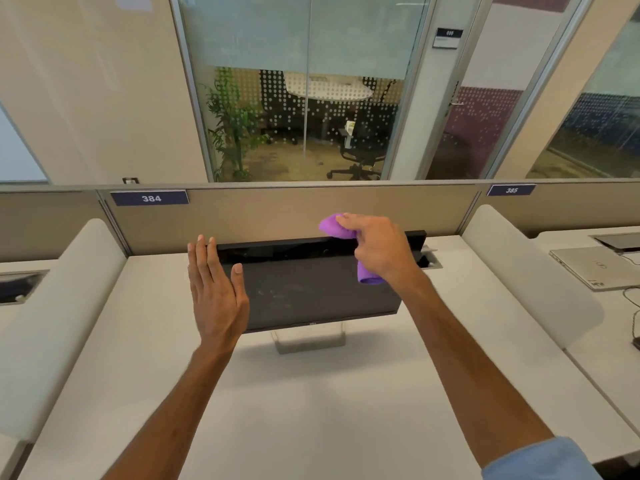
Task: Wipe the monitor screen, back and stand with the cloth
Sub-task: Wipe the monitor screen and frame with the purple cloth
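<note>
Two hands at the black monitor (311, 289), which sits on its grey stand (311, 342) on the white bench (311, 427).

Left hand (216, 292): flat, fingers (201, 258) straight and together, set at the monitor's left edge, thumb over the glass. Holds nothing. Likely there to brace the panel so it does not swivel under wiping. Firm contact cannot be confirmed.

Right hand (379, 252): fingers curled round a bunched purple cloth (332, 227). One end pokes out past the fingertips, the other hangs below the palm. The upper end lies at the monitor's top edge, right of centre, with the partition (277, 216) behind. Probably working the top rim or reaching for the back.

Smudges show on the screen, below and left of the right fingers. Stand is well below both hands, untouched.
</note>
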